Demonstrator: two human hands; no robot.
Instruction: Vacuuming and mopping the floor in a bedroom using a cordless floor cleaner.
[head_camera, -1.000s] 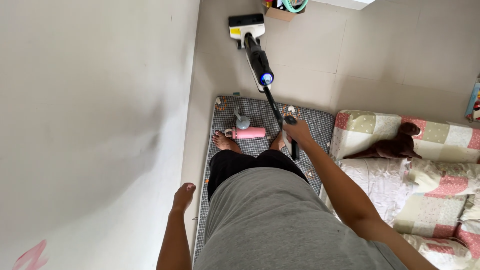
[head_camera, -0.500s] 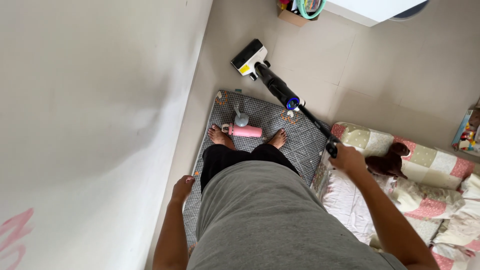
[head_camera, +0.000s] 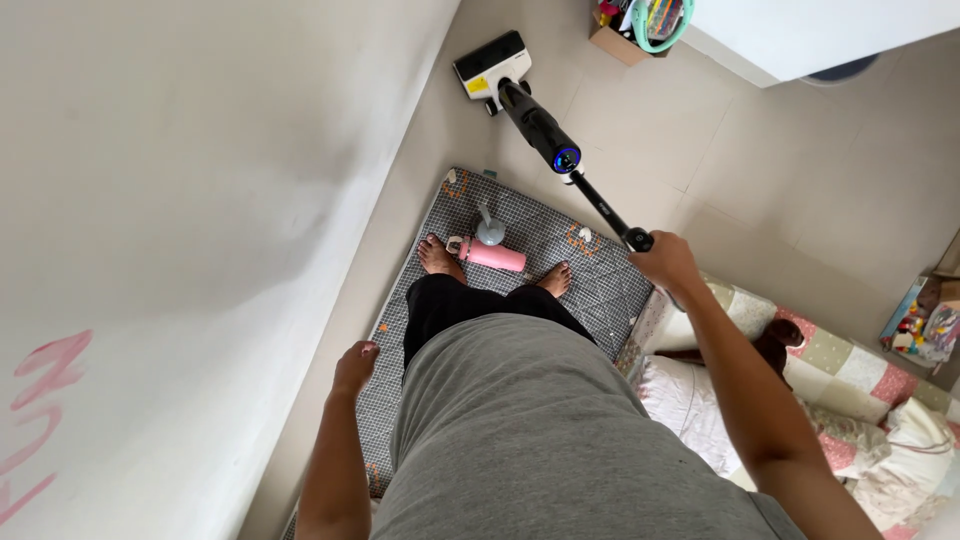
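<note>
My right hand (head_camera: 668, 265) grips the black handle of an upright floor cleaner (head_camera: 540, 125). Its black body with a blue ring light slants away from me, and its white head (head_camera: 492, 65) rests on the beige tiles near the wall. My left hand (head_camera: 355, 365) hangs loosely curled at my side beside the wall and holds nothing. I stand barefoot on a grey checked mat (head_camera: 525, 235). A pink bottle (head_camera: 490, 254) lies between my feet, with a small grey cup-like thing (head_camera: 490, 231) just beyond it.
A white wall (head_camera: 200, 220) with pink marks runs along my left. A patchwork quilt (head_camera: 840, 370) with a brown plush toy (head_camera: 770, 345) lies at the right. A box of colourful items (head_camera: 630, 25) and a white cabinet (head_camera: 800, 30) stand at the far end.
My right hand has pushed the cleaner forward, so its head slid away toward the wall's far end. My view has turned, and the left hand has stayed at my side.
</note>
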